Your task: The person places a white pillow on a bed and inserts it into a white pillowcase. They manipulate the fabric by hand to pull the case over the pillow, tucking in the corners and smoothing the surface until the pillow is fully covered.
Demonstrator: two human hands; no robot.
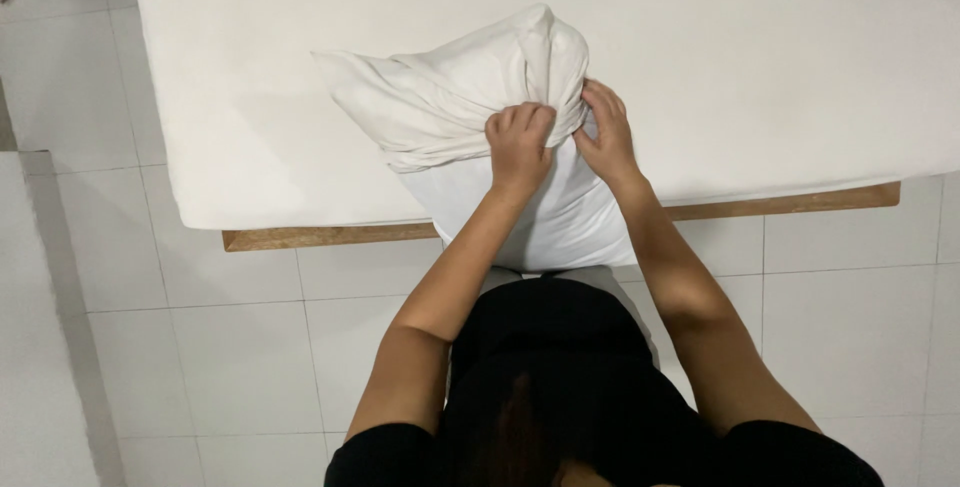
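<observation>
Seen from above, a person in a black top stands at the near edge of a bed (750, 67) covered with a smooth white sheet; a wooden bed frame (320, 237) shows below the sheet's edge. A white pillow (560, 217) rests upright against that edge, its lower end hanging down toward the person's body, its upper end on the bed. A cream pillowcase (440, 97) is bunched over the pillow's upper half, with loose folds trailing off to the left. The left hand (518, 142) has its fingers closed tight on a gathered fold of the pillowcase; the right hand (605, 132), just beside it, has its fingers curled and clamped on the fabric's edge. Pale floor tiles (230, 367) surround the bed.
</observation>
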